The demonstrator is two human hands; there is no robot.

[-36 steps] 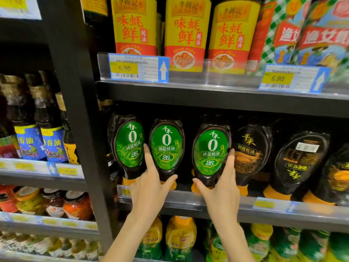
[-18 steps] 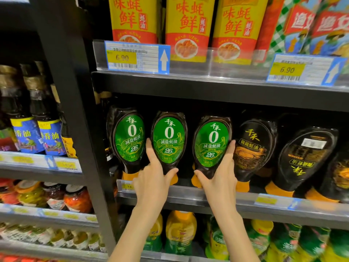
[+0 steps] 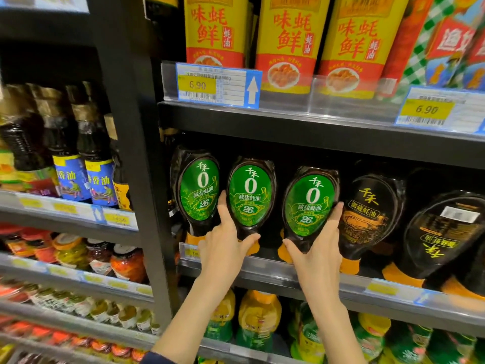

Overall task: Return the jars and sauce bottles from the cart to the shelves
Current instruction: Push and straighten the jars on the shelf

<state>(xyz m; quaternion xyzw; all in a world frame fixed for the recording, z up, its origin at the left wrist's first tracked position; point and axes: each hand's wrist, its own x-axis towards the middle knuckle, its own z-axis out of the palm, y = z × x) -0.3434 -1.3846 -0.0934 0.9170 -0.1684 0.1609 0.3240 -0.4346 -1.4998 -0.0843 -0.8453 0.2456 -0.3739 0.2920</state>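
2 hands (image 3: 225, 248) (image 3: 319, 254) hold 2 sauce bottles (image 3: 249, 195) (image 3: 309, 203).

Dark squeeze bottles (image 3: 251, 197) wear green oval labels and orange caps. Above them, yellow-and-red pouches (image 3: 286, 43); beside those, a green-checked pack (image 3: 430, 48). Price tags (image 3: 217, 86) are blue and yellow.

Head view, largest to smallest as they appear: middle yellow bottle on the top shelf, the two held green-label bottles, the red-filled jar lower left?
1. Middle yellow bottle, even cropped by the frame.
2. Right green-label bottle in the right hand and middle green-label bottle in the left hand: alike, unranked.
3. Red-filled jar.
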